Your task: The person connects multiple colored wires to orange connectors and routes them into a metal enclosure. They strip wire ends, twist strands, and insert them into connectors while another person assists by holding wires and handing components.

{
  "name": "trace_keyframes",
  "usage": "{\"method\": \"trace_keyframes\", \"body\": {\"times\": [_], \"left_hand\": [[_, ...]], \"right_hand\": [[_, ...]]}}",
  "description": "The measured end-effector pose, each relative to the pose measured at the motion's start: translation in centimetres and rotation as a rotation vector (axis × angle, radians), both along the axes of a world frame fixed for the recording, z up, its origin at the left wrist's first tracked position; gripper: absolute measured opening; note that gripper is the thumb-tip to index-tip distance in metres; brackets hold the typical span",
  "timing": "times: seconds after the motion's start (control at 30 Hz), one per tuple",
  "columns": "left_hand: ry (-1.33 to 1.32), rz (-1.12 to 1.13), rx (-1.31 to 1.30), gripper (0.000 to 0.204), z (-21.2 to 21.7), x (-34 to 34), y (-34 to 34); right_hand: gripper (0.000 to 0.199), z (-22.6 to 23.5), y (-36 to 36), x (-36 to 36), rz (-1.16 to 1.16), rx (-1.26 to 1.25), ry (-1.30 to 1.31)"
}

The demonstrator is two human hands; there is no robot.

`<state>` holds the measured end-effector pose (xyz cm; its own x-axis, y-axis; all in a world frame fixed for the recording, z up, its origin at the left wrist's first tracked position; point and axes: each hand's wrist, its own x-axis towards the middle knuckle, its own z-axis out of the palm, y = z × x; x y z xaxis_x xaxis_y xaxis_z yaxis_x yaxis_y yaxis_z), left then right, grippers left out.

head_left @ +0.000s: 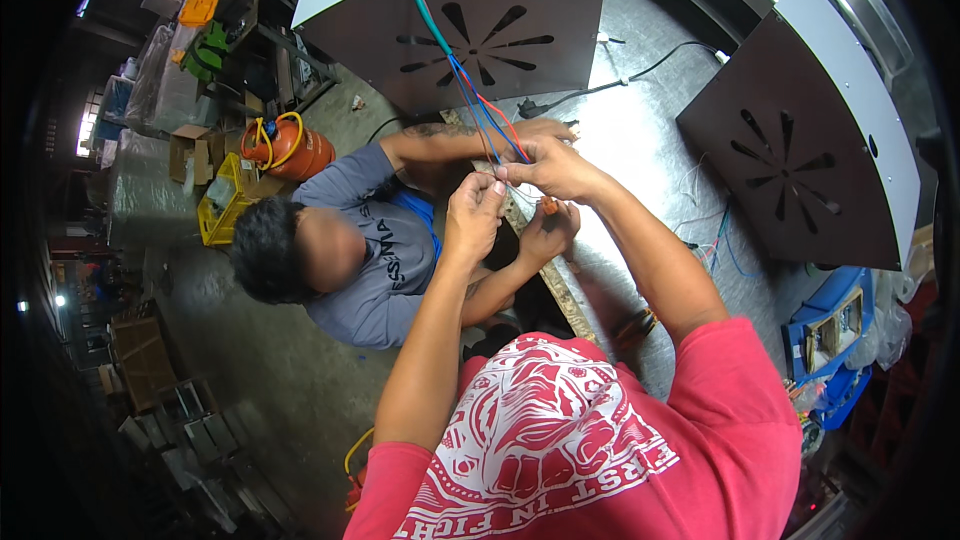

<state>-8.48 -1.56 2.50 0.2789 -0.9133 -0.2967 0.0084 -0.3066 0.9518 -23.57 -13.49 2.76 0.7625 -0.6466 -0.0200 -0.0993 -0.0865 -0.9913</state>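
Observation:
A thick teal cable [430,15] comes out of a hole in the metal box [350,50] at the top and fans into thin blue, red and brown wires [478,105]. The wires run down to my two hands, which meet near the middle. My left hand [474,212] is closed in a pinch on a thin wire. Just right of it, my right hand [556,170] grips the wires between thumb and fingers. Which wire each fingertip holds is too small to tell. Below my right hand, a co-worker's hand [552,234] holds a small orange item [548,205]; their other hand [552,130] lies beyond mine.
A co-worker in a grey shirt [375,260] crouches at the left, by the edge of the metal table [640,165]. Another slotted metal box [800,140] stands at the right, with a black cord [590,90] between the boxes. A blue case [828,325] lies far right; an orange gas cylinder [300,150] stands left.

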Motion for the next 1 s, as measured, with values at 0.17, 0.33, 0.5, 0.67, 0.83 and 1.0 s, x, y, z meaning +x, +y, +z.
{"method": "trace_keyframes", "body": {"times": [0.17, 0.33, 0.5, 0.67, 0.83, 1.0], "left_hand": [[-0.095, -0.039, -0.129, 0.016, -1.2, -0.6, -0.8], [-0.025, -0.039, -0.142, 0.017, -1.8, -1.8, -1.4], [-0.048, -0.030, -0.186, 0.024, -2.7, -2.0, -2.1], [-0.100, -0.072, -0.143, 0.024, -2.5, -1.6, -2.9], [-0.069, -0.117, -0.145, 0.022, -1.4, -1.8, -4.8], [0.001, -0.225, -0.215, 0.016, -1.4, -3.1, -6.6]], "right_hand": [[0.021, -0.3, -0.9, -0.2, 0.054, -0.085, 0.030], [0.018, 0.1, -0.9, -0.8, 0.019, 0.160, 0.149], [0.020, -0.1, -1.6, -1.5, 0.009, -0.032, 0.187], [0.021, -2.1, -2.2, -1.7, -0.080, -0.031, 0.085], [0.021, -3.9, -2.9, -2.0, -0.231, 0.107, 0.019], [0.020, -2.5, -5.0, -4.1, -0.418, 0.010, 0.118]]}}
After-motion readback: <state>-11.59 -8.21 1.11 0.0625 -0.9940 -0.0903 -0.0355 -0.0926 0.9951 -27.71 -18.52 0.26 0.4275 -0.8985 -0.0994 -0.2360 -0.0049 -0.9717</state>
